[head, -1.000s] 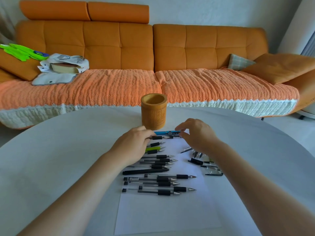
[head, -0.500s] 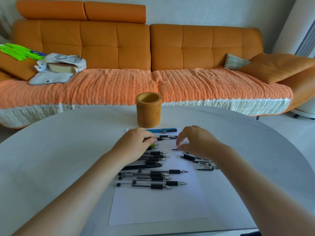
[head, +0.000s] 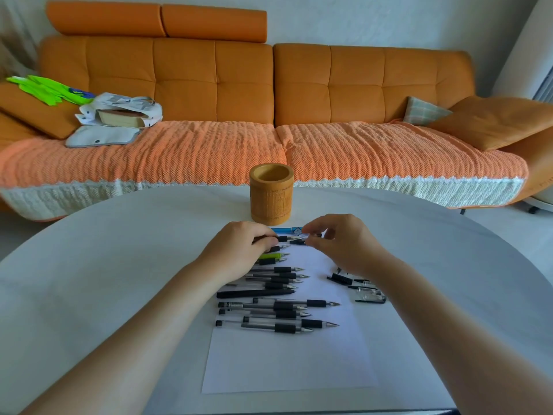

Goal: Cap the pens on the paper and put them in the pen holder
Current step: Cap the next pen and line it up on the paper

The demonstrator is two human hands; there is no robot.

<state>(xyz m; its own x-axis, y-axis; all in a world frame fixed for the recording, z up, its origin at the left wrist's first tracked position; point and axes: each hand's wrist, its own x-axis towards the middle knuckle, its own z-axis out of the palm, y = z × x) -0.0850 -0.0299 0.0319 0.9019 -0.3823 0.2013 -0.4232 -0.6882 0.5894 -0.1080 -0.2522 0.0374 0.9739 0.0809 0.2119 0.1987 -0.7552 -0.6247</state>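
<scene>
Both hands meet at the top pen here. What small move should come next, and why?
Probably push what looks like a cap, pinched in the right hand, onto the tip of the pen the left hand holds: tip and cap nearly touch, and the pen holder looks empty.

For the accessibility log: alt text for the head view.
The left hand grips a black pen and the right hand hovers at its tip, above a white paper sheet of uncapped pens; a round wooden pen holder stands behind.
</scene>
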